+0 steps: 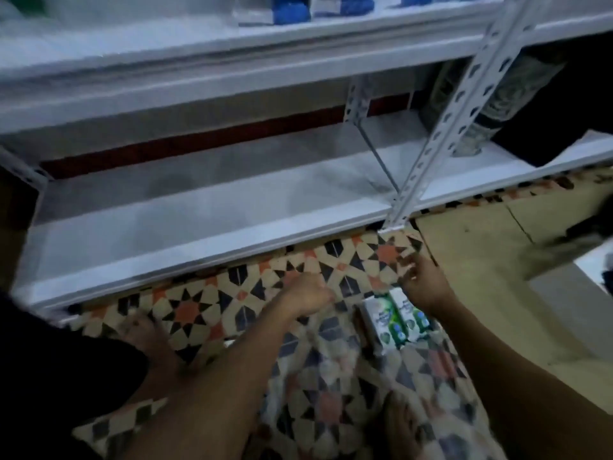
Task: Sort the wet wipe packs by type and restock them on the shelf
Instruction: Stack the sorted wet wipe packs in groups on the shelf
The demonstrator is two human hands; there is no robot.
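Observation:
Two white-and-green wet wipe packs [394, 318] stand side by side on the patterned floor, inside what looks like a clear plastic bag [331, 376]. My left hand [308, 297] is curled and grips the bag's edge just left of the packs. Just above them, my right hand [426, 283] pinches the bag's far edge with blurred fingers. The white bottom shelf [199, 210] stands bare in front of me. Blue-and-white packs [288, 8] sit on the upper shelf [166, 61].
A perforated white upright [464, 104] slants down to the floor near my right hand. A dark patterned roll [491, 104] stands on the shelf's right end. Flat cardboard [481, 260] covers the floor at right. My bare foot [146, 330] is at left.

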